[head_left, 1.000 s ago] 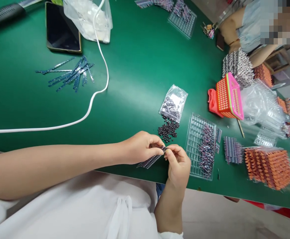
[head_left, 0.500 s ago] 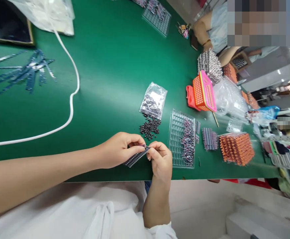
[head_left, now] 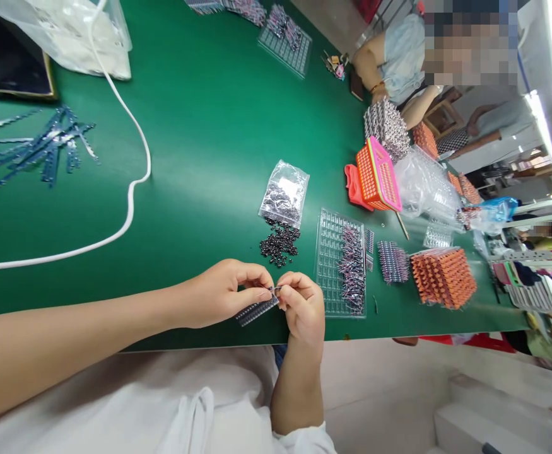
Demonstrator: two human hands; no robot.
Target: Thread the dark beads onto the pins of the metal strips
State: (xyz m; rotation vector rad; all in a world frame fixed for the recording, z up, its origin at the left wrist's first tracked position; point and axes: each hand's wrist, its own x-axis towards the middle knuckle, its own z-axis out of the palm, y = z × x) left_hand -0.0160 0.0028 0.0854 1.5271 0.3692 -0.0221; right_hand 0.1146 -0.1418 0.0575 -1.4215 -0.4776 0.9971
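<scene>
My left hand (head_left: 226,291) pinches a narrow dark strip with rows of small cells (head_left: 255,310), which slants down to the left below its fingers. Close by on the right, my right hand (head_left: 303,304) is closed at the strip's upper end, on a thin piece too small to name. Above the hands lies a pile of small dark beads (head_left: 279,244), touching a clear bag (head_left: 285,192) with more beads inside. To the right, a clear compartment tray (head_left: 327,265) bears many thin pinkish-dark pieces (head_left: 352,271) on its right side.
A pink and orange basket (head_left: 378,175), a clear plastic bag (head_left: 417,183) and orange stacks (head_left: 443,277) stand at the right. A white cord (head_left: 131,202) curves across the left, near blue strips (head_left: 53,148) and a dark tray (head_left: 8,57). Another person's arm (head_left: 373,63) rests at the far side.
The view has shifted slightly. The strip hangs a little lower and flatter under my left hand, and my right fingertips have drawn slightly away from it, with a thin piece showing between the hands.
</scene>
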